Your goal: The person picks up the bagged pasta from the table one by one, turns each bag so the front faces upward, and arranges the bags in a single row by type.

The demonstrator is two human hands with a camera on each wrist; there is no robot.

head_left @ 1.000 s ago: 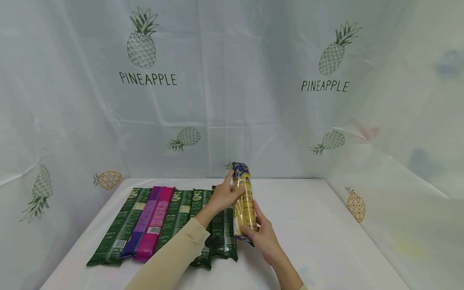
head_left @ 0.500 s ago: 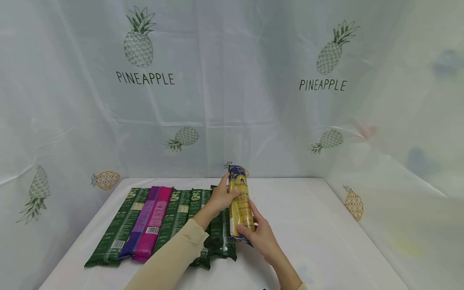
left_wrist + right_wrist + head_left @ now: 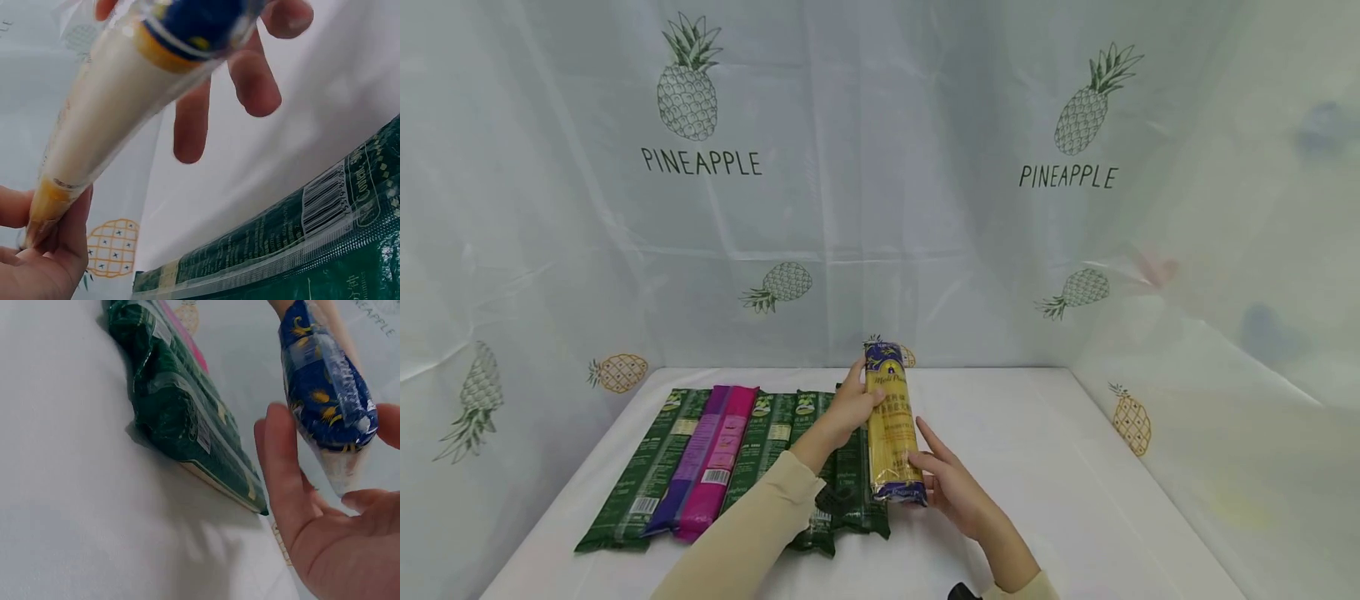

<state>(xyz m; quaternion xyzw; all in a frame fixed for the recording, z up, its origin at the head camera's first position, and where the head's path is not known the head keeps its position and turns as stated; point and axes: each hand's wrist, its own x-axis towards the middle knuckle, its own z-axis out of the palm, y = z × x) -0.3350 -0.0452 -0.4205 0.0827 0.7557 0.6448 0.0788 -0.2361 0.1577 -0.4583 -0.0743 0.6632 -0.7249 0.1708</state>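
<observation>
A yellow spaghetti pack point(image 3: 892, 429) with dark blue ends is held above the table, its printed front facing me. My left hand point(image 3: 850, 408) pinches its far end, thumb over the front. In the left wrist view that hand point(image 3: 47, 269) grips the gathered tip of the pack point(image 3: 119, 103). My right hand point(image 3: 962, 492) is beside the near end, fingers loosely extended. The right wrist view shows the blue end of the pack point(image 3: 325, 387) between the spread fingers and thumb of the right hand point(image 3: 337, 531).
To the left, several green pasta packs point(image 3: 640, 475) and one pink-and-purple pack point(image 3: 722, 467) lie side by side on the white table point(image 3: 1045, 467). The nearest green pack point(image 3: 853, 483) is partly under the held one. A pineapple-print curtain point(image 3: 925, 183) surrounds the table.
The spaghetti pack has turned so its front label faces up and has shifted slightly left. My right hand has loosened from its near end and drawn a little to the right.
</observation>
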